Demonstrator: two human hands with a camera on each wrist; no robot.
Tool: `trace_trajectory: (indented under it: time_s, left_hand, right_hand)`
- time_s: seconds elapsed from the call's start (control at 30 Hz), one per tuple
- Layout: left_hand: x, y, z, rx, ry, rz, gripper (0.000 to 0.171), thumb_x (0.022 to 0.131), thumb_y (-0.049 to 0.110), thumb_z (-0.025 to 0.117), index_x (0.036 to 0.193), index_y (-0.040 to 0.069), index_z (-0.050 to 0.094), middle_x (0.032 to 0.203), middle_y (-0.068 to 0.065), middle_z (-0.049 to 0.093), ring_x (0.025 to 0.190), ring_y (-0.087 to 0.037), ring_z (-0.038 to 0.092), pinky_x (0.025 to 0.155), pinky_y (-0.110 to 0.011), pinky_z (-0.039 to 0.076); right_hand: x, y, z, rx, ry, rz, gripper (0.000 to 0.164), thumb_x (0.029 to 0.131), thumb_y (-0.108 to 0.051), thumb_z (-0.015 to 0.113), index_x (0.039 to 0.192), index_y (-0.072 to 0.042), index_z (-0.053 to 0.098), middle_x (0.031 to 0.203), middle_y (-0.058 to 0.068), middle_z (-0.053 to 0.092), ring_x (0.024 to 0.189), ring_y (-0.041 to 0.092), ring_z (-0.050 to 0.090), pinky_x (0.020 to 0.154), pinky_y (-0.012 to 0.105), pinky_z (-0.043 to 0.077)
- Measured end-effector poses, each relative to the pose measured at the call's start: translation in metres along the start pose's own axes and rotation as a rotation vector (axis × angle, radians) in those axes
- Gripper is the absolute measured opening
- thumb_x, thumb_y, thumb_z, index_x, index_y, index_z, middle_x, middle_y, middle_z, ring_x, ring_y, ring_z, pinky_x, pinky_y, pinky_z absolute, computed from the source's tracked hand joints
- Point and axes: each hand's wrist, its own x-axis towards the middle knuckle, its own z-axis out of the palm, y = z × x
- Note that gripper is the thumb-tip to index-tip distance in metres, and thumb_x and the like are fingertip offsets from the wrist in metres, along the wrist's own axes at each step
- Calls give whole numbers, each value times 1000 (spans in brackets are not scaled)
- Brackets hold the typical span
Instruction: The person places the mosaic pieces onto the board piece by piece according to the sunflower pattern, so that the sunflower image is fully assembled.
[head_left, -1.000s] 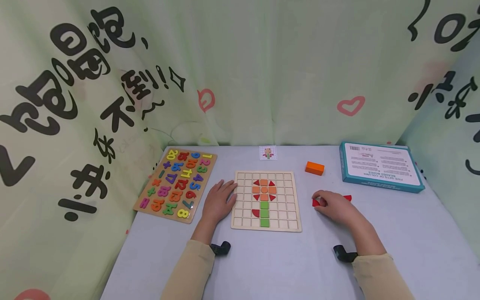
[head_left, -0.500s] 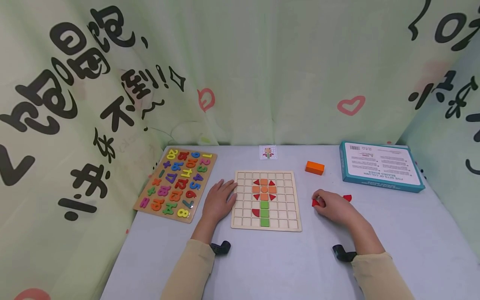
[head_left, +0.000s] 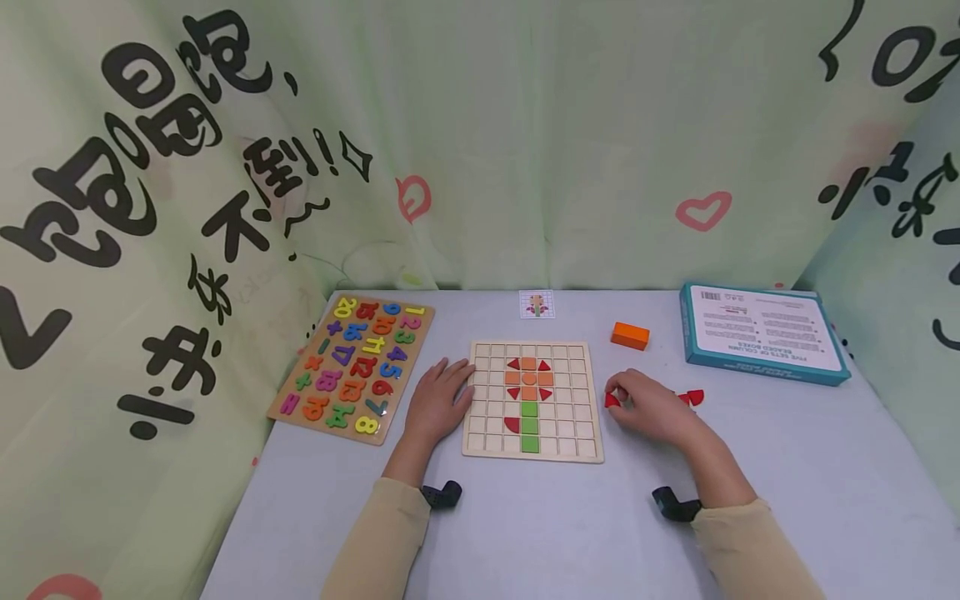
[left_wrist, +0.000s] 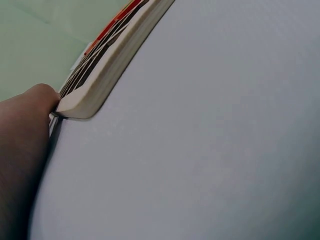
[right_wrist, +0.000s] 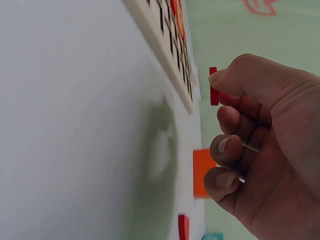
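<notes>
The right hand [head_left: 649,407] pinches a red piece [right_wrist: 214,97] between thumb and forefinger, the grid board [head_left: 570,422] just left of this grip. More red pieces [head_left: 697,397] lie to its right, an orange block [head_left: 630,336] beyond it. Across the board, the left hand [head_left: 437,402] rests against the edge, fingers extended.
</notes>
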Motion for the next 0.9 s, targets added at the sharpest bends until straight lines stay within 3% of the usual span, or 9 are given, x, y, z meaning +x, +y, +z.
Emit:
trace_trajectory:
  time_s: [0.33, 0.9]
  left_hand:
    - [1, -1, 3, -5, -9, -5, 49, 101, 48, 47, 146, 31, 49, 154, 9, 46, 150, -22, 30, 124, -44, 25]
    - [1, -1, 2, 8, -26, -9, 50, 101, 49, 46, 147, 32, 47, 155, 10, 44, 151, -21, 28, 125, -43, 24]
  right_hand:
    - [15, -42, 14, 2, -31, -54, 36, 83, -21, 77, 114, -11, 60, 91, 3, 54, 89, 17, 53, 71, 25, 51]
    - [46, -100, 46, -37, -47, -173, 21, 87, -18, 70, 105, -14, 62, 86, -1, 54, 78, 15, 51, 64, 26, 44]
